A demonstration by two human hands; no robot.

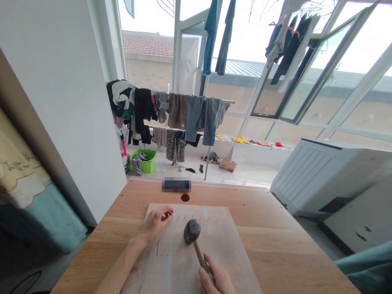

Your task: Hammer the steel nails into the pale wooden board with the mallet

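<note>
A pale wooden board lies on a wooden table. A row of several small nails stands along the board's far edge. My left hand rests on the board near the left end of that row, fingers pinched together at a nail. My right hand is closed round the wooden handle of a mallet. Its dark round head sits just above or on the board, a little short of the nail row. A loose nail lies flat on the board beside my left forearm.
A round hole is in the tabletop beyond the board. Further off stand a clothes rack full of laundry, a green basket on the floor, and a white appliance at the right. A bed is at the left.
</note>
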